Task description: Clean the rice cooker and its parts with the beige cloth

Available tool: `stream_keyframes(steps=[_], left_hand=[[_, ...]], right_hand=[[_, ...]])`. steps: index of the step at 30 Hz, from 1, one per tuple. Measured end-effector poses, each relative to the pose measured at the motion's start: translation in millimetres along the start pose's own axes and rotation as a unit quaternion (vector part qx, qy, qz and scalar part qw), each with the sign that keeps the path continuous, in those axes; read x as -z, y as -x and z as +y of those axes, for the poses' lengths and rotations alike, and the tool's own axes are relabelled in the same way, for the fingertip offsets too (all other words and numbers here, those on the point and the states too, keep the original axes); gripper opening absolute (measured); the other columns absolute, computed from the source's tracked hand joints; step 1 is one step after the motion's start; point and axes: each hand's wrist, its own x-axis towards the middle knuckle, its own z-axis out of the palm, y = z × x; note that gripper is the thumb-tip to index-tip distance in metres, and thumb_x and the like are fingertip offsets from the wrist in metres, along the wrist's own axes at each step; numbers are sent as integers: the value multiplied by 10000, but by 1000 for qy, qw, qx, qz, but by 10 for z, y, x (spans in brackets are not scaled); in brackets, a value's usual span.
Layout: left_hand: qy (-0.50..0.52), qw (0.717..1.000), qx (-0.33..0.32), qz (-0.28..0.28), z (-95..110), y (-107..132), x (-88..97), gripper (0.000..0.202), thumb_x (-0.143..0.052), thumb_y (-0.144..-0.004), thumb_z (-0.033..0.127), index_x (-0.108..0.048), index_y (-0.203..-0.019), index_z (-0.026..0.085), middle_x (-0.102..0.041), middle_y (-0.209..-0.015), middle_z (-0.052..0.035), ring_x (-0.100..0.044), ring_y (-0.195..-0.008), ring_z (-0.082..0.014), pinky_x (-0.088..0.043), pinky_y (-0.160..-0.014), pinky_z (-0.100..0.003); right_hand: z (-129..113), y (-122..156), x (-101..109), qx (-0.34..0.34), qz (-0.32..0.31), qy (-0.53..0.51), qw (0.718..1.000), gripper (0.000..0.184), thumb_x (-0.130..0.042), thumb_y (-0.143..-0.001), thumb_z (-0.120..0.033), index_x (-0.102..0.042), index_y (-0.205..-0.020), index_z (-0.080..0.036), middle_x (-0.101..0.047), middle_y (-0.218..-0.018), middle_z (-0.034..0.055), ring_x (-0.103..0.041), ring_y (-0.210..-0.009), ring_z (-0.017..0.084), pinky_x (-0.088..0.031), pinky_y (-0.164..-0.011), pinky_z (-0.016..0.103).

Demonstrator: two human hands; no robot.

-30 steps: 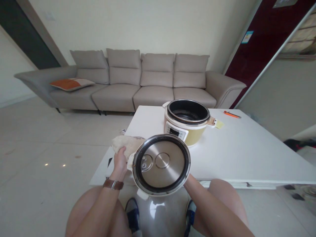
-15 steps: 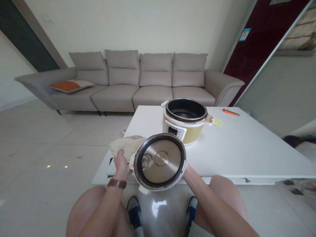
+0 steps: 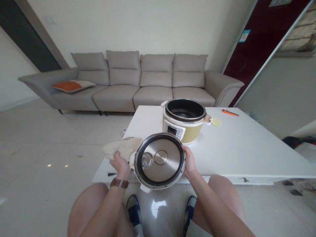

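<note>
Over the white table (image 3: pixel 247 148) edge, right hand (image 3: pixel 189 160) grips round steel-faced lid (image 3: pixel 160 160), left hand (image 3: pixel 121 164) clutches beige cloth (image 3: pixel 120 147); open yellow cooker pot (image 3: pixel 184 121) seems empty.

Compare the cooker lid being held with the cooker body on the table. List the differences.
The lid is held off the table, tilted, by the right hand; the cooker body stands upright on it. The lid shows a flat, shiny steel face ringed in black; the cooker body is deep and open, dark inside, with a yellow wall and a control panel. Both are round with white trim.
</note>
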Motion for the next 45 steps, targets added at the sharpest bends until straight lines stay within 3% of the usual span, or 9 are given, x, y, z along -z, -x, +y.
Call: stream_keyframes(steps=[9, 12, 16, 19, 22, 27, 30, 39, 45], left_hand=[[-107, 962, -233, -93, 517, 38, 20, 409, -599, -901, 327, -647, -1256, 129, -712, -1285, -118, -658, -1217, -251, -496, -1088, -370], [-270, 870, -331, -245, 621, 48, 110, 424, -594, -897, 316, -684, -1271, 139, -758, -1190, -133, -701, -1132, -298, -535, -1004, -390], [-403, 665, -414, -473, 623, 248, 109, 467, -547, -907, 235, -671, -1355, 193, -714, -1347, -140, -667, -1235, -331, -515, -1046, -429], [-424, 570, -448, -543, 592, 409, 7, 533, -485, -890, 125, -661, -1382, 231, -656, -1457, -106, -555, -1404, -320, -413, -1176, -476], [-428, 607, -411, -529, 557, 437, -87, 520, -502, -901, 161, -654, -1393, 227, -668, -1436, -115, -589, -1358, -334, -444, -1147, -490], [-276, 842, -291, -361, 607, 390, -127, 458, -519, -955, 299, -623, -1377, 155, -715, -1322, -132, -673, -1212, -290, -515, -1066, -407], [-218, 889, -296, -272, 708, 460, -105, 465, -532, -956, 301, -599, -1393, 157, -719, -1292, -120, -678, -1189, -274, -523, -1043, -383], [-345, 618, -409, -576, 472, 803, -235, 523, -473, -946, 142, -604, -1447, 212, -671, -1423, -106, -595, -1346, -294, -369, -1232, -502], [-352, 575, -360, -645, 519, 702, -233, 491, -454, -990, 193, -610, -1455, 211, -649, -1468, -90, -578, -1380, -287, -365, -1236, -496]], right_hand=[[23, -30, -19, -25, 13, -26, 999, 180, -767, -683, -369, -702, -739, -211, -673, -768, -37, -566, -790, 168, -448, -761, 279], [37, -40, -22, -26, 11, -31, 999, 164, -762, -689, -363, -704, -737, -218, -665, -771, -34, -559, -806, 177, -445, -766, 290], [40, -32, -24, -21, 2, -40, 999, 149, -754, -709, -357, -689, -731, -224, -661, -769, -32, -559, -798, 180, -448, -761, 298], [38, -17, -32, -28, 2, -50, 998, 153, -753, -713, -358, -677, -729, -227, -653, -751, -36, -554, -773, 174, -447, -741, 297], [40, -3, -42, -34, 4, -57, 998, 154, -757, -713, -357, -680, -741, -227, -655, -744, -38, -555, -761, 170, -449, -733, 296], [39, 8, -47, -30, 2, -57, 998, 142, -749, -724, -350, -687, -758, -227, -668, -746, -34, -565, -762, 174, -452, -733, 300], [38, 2, -43, -33, 0, -60, 998, 144, -756, -720, -349, -683, -749, -228, -667, -757, -35, -561, -773, 172, -452, -740, 295], [47, -48, -70, -41, 0, -63, 997, 138, -762, -700, -344, -688, -721, -229, -661, -741, -37, -558, -764, 168, -452, -731, 289], [20, -35, -78, -27, 12, -43, 999, 132, -743, -696, -343, -679, -706, -228, -666, -724, -34, -568, -752, 168, -450, -719, 287]])
